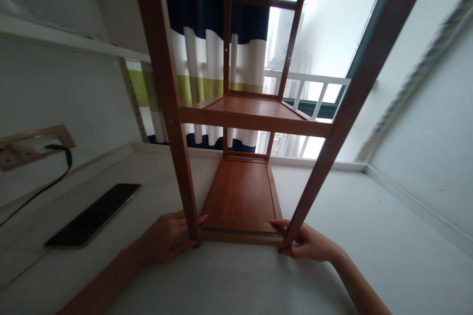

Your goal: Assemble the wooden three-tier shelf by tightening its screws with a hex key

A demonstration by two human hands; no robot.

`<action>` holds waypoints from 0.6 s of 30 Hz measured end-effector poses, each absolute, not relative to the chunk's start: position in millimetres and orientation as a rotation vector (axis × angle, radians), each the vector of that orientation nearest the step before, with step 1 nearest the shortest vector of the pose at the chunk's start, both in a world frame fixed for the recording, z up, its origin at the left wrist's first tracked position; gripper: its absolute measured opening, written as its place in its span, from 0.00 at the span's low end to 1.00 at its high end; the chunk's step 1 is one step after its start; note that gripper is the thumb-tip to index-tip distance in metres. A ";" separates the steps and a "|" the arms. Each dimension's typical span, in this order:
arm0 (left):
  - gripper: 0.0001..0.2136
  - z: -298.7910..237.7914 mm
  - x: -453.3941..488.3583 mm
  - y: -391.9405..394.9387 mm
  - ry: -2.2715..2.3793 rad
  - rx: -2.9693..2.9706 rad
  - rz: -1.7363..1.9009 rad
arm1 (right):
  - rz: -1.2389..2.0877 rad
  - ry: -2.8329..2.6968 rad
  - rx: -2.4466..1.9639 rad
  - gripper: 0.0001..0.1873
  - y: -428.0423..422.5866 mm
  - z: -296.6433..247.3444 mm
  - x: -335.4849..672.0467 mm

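A brown wooden shelf rack [254,122] stands upright on a white surface, its tiers one above another. My left hand [168,236] grips the foot of its left front post, with fingers and thumb on both sides of the wood. Around the foot of the right front post, my right hand [308,242] is closed in the same way. Fingertips of both hands reach onto the ends of the bottom shelf board [246,192]. A narrow dark gap shows between that board and the front rail [242,239].
A dark smartphone [94,216] lies left of the rack. Beyond it, a black cable [70,157] runs from a wall socket [22,150]. Behind the rack hang striped curtains [199,54] and a white railing [320,93] before a bright window. A white wall [428,152] borders the right side.
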State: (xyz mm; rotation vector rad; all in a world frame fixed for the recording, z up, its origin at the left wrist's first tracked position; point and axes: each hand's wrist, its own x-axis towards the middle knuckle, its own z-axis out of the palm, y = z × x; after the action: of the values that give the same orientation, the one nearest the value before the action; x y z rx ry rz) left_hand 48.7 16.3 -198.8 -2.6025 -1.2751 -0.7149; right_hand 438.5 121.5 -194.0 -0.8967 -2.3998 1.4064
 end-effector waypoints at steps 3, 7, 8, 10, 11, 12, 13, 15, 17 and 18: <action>0.25 -198.0 48.9 16.9 -1.221 -2.625 -0.685 | 1.409 -2.388 -0.889 0.36 121.4 -195.0 438.9; 0.29 -197.0 48.4 17.3 -1.163 -2.642 -0.636 | 1.416 -2.373 -0.885 0.35 120.4 -195.5 438.6; 0.29 -196.6 48.2 17.2 -1.154 -2.645 -0.625 | 1.417 -2.367 -0.884 0.35 120.3 -195.4 438.3; 0.30 -196.1 48.1 17.1 -1.136 -2.655 -0.603 | 1.421 -2.355 -0.877 0.35 120.3 -195.1 437.7; 0.31 -195.9 48.1 17.0 -1.132 -2.658 -0.595 | 1.422 -2.350 -0.871 0.35 120.4 -195.0 437.4; 0.31 -195.7 48.2 17.0 -1.125 -2.661 -0.588 | 1.423 -2.345 -0.865 0.35 120.4 -194.8 437.3; 0.31 -195.6 48.4 17.1 -1.122 -2.661 -0.585 | 1.423 -2.342 -0.860 0.35 120.3 -194.7 437.2; 0.32 -195.4 48.9 17.5 -1.117 -2.657 -0.592 | 1.420 -2.339 -0.853 0.35 120.1 -194.5 437.3; 0.31 -195.1 49.3 17.9 -1.107 -2.654 -0.605 | 1.420 -2.337 -0.848 0.34 119.6 -194.4 437.5; 0.31 -195.0 49.4 18.0 -1.103 -2.655 -0.610 | 1.421 -2.337 -0.845 0.34 119.4 -194.3 437.5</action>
State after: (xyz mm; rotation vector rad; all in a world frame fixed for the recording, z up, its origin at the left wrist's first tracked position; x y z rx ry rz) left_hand 49.4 18.0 -195.0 -2.6547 -1.1025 -0.6103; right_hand 437.5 119.4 -194.3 -0.8447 -2.3365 1.4206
